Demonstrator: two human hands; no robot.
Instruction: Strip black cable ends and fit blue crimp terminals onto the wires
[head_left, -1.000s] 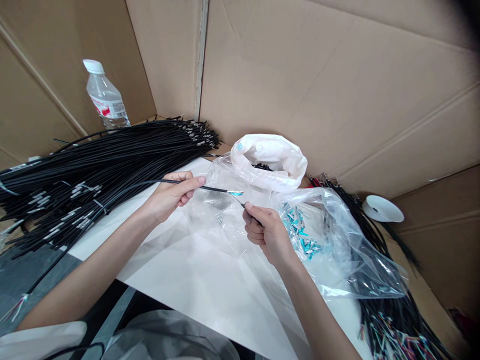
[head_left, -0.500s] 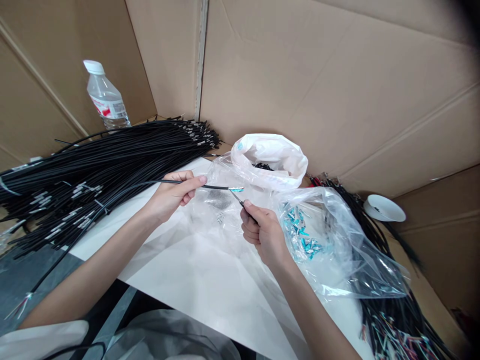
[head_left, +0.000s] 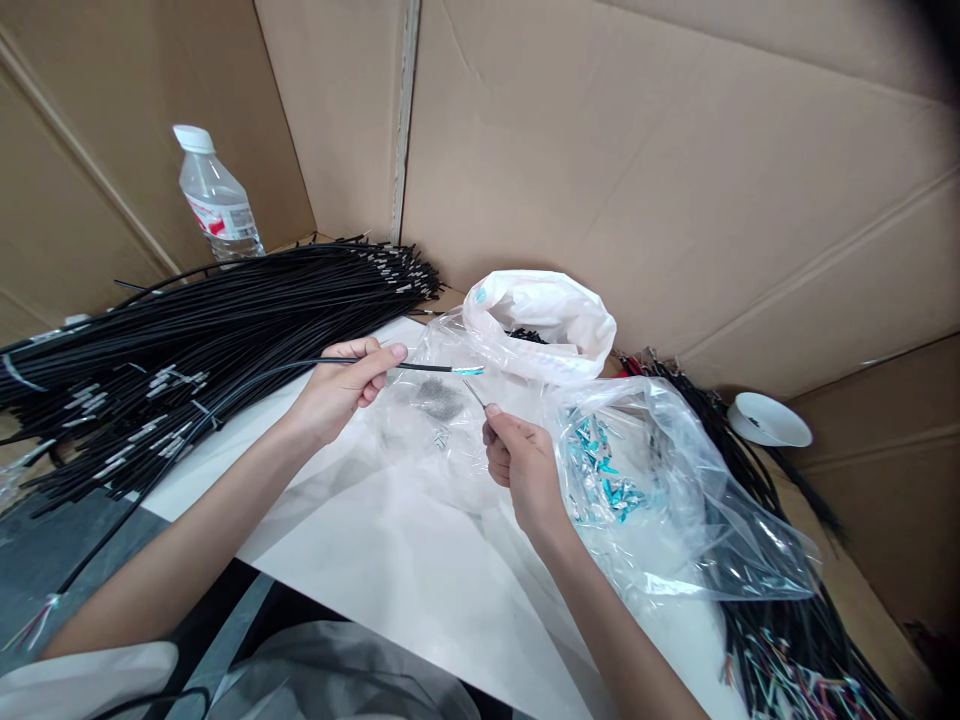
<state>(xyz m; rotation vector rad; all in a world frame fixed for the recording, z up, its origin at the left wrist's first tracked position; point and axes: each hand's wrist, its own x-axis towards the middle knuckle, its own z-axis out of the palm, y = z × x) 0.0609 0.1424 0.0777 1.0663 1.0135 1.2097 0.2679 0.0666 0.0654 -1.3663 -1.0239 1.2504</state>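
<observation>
My left hand (head_left: 346, 390) is closed around a thin black cable (head_left: 424, 367), pinching it between thumb and fingers. Past the fingertips the cable points right and ends in a short stripped tip with shiny blue-silver foil (head_left: 469, 371). In my right hand (head_left: 521, 455), closed, is a slim pointed metal tool (head_left: 475, 394); the grip hides most of it, so its exact kind is unclear. Its point is just below the foil end, slightly apart from it. Beneath both hands lies clear plastic film (head_left: 420, 440) on the white work surface (head_left: 375, 560).
A large bundle of black cables (head_left: 225, 310) lies left, before a water bottle (head_left: 219, 205). At the back stands a white bag (head_left: 480, 315) holding black bits. To the right are a clear bag (head_left: 720, 530) with blue foil scraps, more cables (head_left: 750, 610) and a white bowl (head_left: 784, 428).
The tool's point has moved slightly away from the foil end, down and left. My left hand and the cable have shifted a little left and up.
</observation>
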